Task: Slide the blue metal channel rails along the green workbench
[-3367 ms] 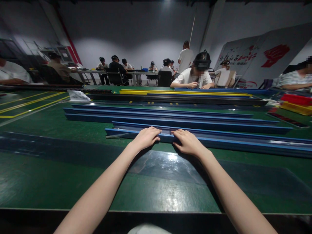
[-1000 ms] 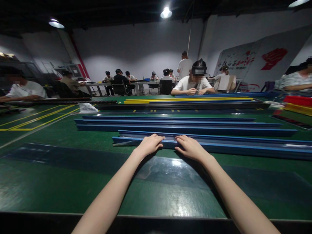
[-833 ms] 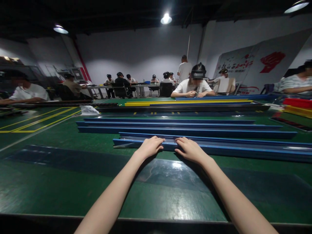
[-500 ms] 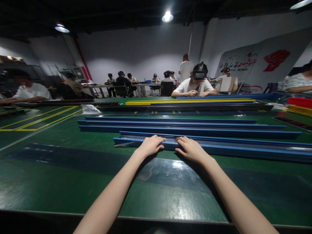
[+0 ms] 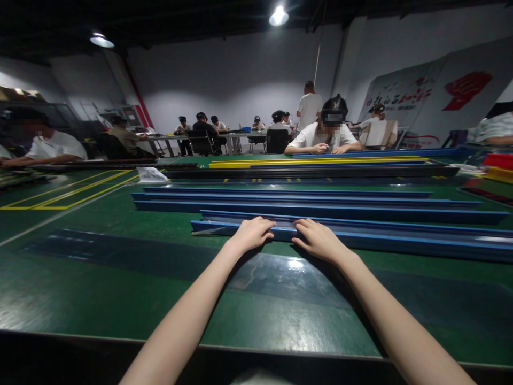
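Note:
A long blue plastic channel lies across the table in front of me, its open side up. On its near wall, left of centre, my left hand is closed, thumb on the front face and fingers over the top edge. A short way to the right, my right hand pinches the same wall in the same manner. Several fingertips are hidden inside the channel. At its left end a thin clear strip of film sticks out. Nearer to me, a wide transparent plastic sheet lies flat beneath my forearms.
More blue channels lie parallel just beyond. Farther off are a black strip, a yellow strip and a crumpled clear bag. A co-worker sits across the green table; red and yellow bins stand at right.
The whole view has shifted slightly, with the scene now a little higher and farther right. Both hands keep their places on the blue channel.

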Action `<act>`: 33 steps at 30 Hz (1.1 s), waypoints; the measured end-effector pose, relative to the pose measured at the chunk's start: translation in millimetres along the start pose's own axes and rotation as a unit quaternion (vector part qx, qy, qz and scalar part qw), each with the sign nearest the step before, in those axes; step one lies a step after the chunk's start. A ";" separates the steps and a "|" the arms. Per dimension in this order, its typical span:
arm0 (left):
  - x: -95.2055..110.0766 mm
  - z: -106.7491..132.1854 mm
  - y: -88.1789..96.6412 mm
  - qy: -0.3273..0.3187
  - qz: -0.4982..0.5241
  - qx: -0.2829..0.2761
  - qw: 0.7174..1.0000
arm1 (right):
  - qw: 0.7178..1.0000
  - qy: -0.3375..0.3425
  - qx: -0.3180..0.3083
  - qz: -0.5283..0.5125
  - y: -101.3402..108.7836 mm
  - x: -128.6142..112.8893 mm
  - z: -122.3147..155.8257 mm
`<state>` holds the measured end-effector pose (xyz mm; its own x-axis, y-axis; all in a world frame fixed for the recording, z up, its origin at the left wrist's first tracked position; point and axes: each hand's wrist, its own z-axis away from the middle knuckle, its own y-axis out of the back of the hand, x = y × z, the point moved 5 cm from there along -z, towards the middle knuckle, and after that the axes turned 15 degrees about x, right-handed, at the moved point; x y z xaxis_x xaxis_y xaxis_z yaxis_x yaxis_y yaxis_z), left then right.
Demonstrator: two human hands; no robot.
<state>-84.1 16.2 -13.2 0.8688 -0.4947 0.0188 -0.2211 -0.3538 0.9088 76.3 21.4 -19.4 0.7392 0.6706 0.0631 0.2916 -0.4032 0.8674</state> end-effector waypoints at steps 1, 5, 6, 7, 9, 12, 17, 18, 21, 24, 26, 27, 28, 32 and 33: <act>0.2 0.2 0.0 0.000 -0.001 0.000 1.000 | 1.000 0.001 0.000 0.002 0.0 0.0 0.0; 0.2 0.6 -0.4 0.003 -0.005 -0.001 1.000 | 1.000 0.001 -0.001 0.009 -0.1 0.0 0.0; 0.3 0.7 -0.3 0.003 -0.005 0.000 1.000 | 1.000 0.000 -0.002 0.009 -0.2 0.0 -0.1; 0.4 0.8 -0.1 0.001 -0.005 0.001 1.000 | 1.000 -0.001 -0.004 0.008 -0.3 -0.1 -0.1; 0.8 0.8 0.6 0.000 -0.004 0.003 1.000 | 1.000 -0.003 -0.007 0.009 -0.4 -0.2 -0.2; 1.1 0.1 2.1 0.003 -0.008 0.004 1.000 | 1.000 -0.003 -0.011 0.012 -0.4 -0.5 -0.2; 2.3 -1.8 3.0 0.001 -0.018 -0.001 1.000 | 1.000 -0.003 -0.013 0.011 -0.1 -0.7 -0.2; 2.4 -1.8 2.9 0.000 -0.022 -0.002 1.000 | 1.000 -0.004 -0.013 0.011 0.0 -0.7 -0.3; 1.8 -1.3 2.8 -0.001 -0.032 -0.001 0.999 | 1.000 -0.005 -0.014 0.012 0.3 -0.9 -0.9; 1.4 -0.8 2.9 -0.005 -0.038 0.001 0.999 | 1.000 -0.007 -0.016 0.013 0.7 -1.0 -1.5; 1.3 -0.9 3.1 -0.004 -0.039 0.001 0.999 | 1.000 -0.008 -0.016 0.014 1.0 -1.1 -1.6; 1.2 -1.0 3.1 -0.003 -0.040 -0.001 0.999 | 1.000 -0.008 -0.015 0.015 1.1 -1.2 -1.6; 1.3 -1.2 3.0 -0.002 -0.041 -0.003 0.999 | 1.000 -0.008 -0.015 0.015 1.2 -1.3 -1.5; 1.8 -1.8 3.1 -0.005 -0.048 -0.008 0.999 | 1.000 -0.004 -0.014 0.020 1.3 -1.8 -1.0; 1.8 -1.9 3.3 -0.006 -0.050 -0.009 0.999 | 1.000 -0.003 -0.015 0.022 1.3 -1.9 -0.8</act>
<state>-82.5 15.7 -9.4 0.8805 -0.4677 -0.0773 -0.1256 -0.3874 0.9133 74.7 20.1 -17.9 0.7549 0.6484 0.0987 0.2404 -0.4136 0.8781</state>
